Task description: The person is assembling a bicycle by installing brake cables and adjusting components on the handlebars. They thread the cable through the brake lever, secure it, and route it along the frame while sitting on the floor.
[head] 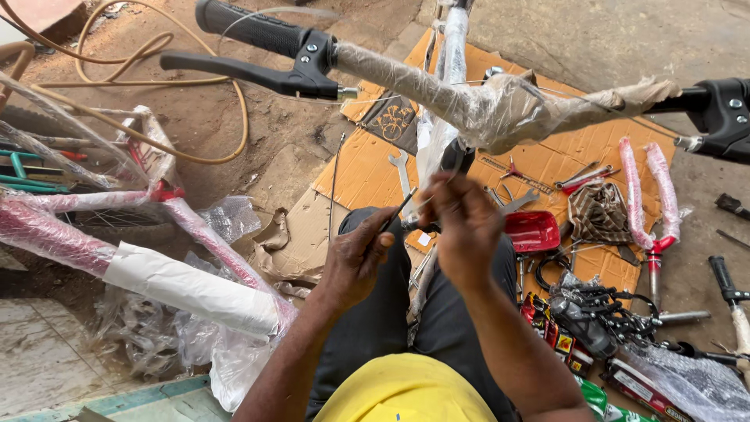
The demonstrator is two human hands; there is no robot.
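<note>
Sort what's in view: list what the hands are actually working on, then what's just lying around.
In hand:
- left hand pinching a thin black cable
- right hand by the cable's upper end
- plastic-wrapped handlebar just above

Lying about:
- spanner on the cardboard
- red fork legs
- red reflector
- wrapped red frame
- tan hose

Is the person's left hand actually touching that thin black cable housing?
Touching. The head view shows the left hand pinching the black cable housing between its fingertips, with the housing sticking up from them toward the right hand.
</note>
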